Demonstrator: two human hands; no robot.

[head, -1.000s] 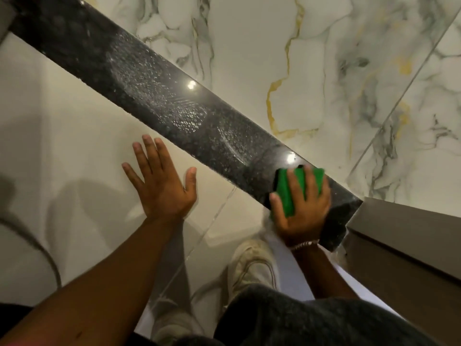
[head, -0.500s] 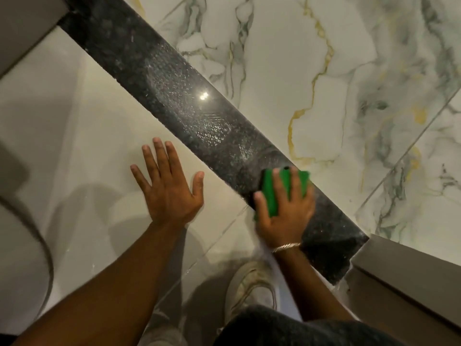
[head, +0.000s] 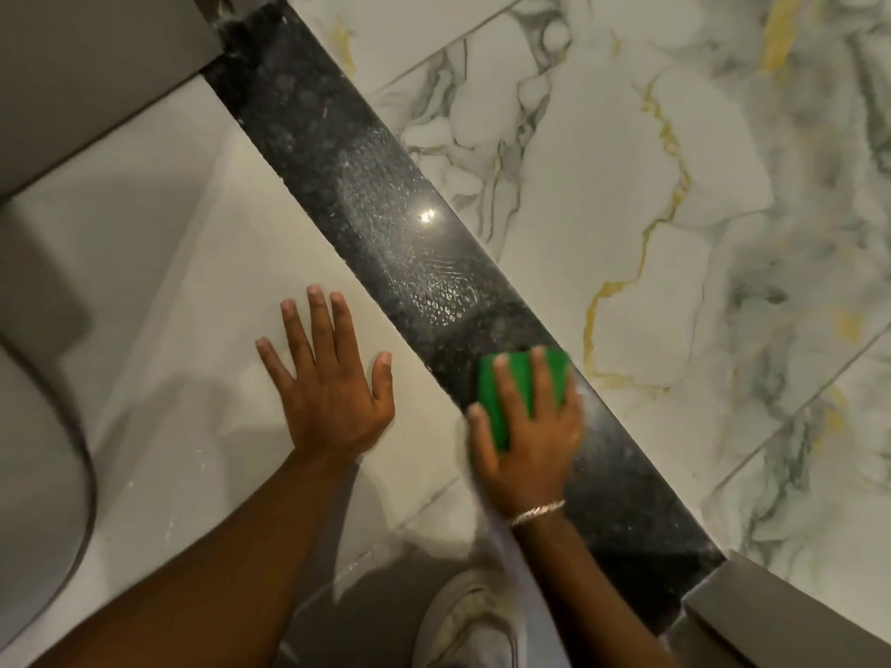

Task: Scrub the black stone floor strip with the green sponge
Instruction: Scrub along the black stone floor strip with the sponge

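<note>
A black stone floor strip (head: pixel 366 195) runs diagonally from the upper left to the lower right, with pale soapy marks along its middle. My right hand (head: pixel 530 445) presses the green sponge (head: pixel 518 378) flat on the strip, fingers spread over it, a bracelet on the wrist. My left hand (head: pixel 328 383) lies flat and open on the cream tile just left of the strip, holding nothing.
White marble tile with gold and grey veins (head: pixel 651 195) lies beyond the strip. Grey door frame posts stand at the strip's upper end (head: pixel 96 65) and lower end (head: pixel 781 619). My white shoe (head: pixel 472 614) is below my right hand. A curved grey object (head: pixel 43 474) is at left.
My right hand has slid the sponge up along the strip, away from the lower right door frame. The view has shifted, showing the strip's upper end. My left hand stays planted.
</note>
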